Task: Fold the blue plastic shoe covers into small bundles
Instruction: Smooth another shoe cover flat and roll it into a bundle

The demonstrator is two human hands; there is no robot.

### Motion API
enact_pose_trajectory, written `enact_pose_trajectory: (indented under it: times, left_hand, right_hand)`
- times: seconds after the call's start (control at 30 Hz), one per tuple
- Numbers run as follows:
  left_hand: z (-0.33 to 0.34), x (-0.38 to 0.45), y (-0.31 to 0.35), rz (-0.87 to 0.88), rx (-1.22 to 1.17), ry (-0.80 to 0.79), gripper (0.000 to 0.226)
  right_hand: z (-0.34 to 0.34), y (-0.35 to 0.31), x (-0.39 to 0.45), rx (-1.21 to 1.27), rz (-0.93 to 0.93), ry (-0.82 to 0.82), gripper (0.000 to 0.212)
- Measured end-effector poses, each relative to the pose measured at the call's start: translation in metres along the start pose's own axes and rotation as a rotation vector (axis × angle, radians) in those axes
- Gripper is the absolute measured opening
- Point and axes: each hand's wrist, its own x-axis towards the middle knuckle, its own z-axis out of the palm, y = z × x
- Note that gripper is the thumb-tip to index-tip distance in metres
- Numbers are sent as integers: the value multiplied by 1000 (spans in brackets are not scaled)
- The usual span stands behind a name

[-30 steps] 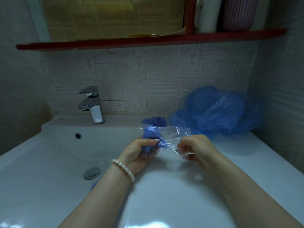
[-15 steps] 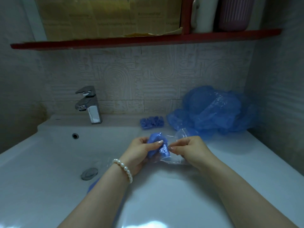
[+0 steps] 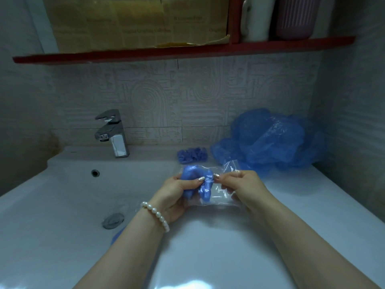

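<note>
The folded blue bundle (image 3: 196, 185) is held above the front of the sink counter (image 3: 208, 247), partly inside a clear plastic bag (image 3: 220, 195), and it could spring open or slip out toward the basin if the slick film is let slide between the fingertips. The bundle is pinched by the curled left hand (image 3: 177, 197), thumb pressed on its top. The bag's edge is pinched by the right hand (image 3: 245, 188), its other fingers curled under; the loose shoe covers (image 3: 270, 140) are piled at the wall.

A white basin (image 3: 62, 205) with a chrome tap (image 3: 112, 134) meets a pale embossed tile wall (image 3: 187, 94); a red shelf (image 3: 187, 51) runs above, in dim bluish light.
</note>
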Motion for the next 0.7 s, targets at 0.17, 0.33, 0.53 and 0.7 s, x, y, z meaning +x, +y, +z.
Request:
enact_pose_trajectory:
  times: [0.17,0.33,0.53,0.7]
  left_hand:
    - [4,2,-1,-54,-155,37,26]
    - [5,-10,4,-140,-28,-123,37]
    - [6,2,-1,-31,-213,50,32]
    - [1,5,3,61,-502,127,19]
  right_hand:
    - [2,3,4,51,-50,49,14]
    - [4,4,2,45,-121,101,21]
    - [4,3,0,57,-99,118,20]
    - [6,3,-2,72,15,-36,16]
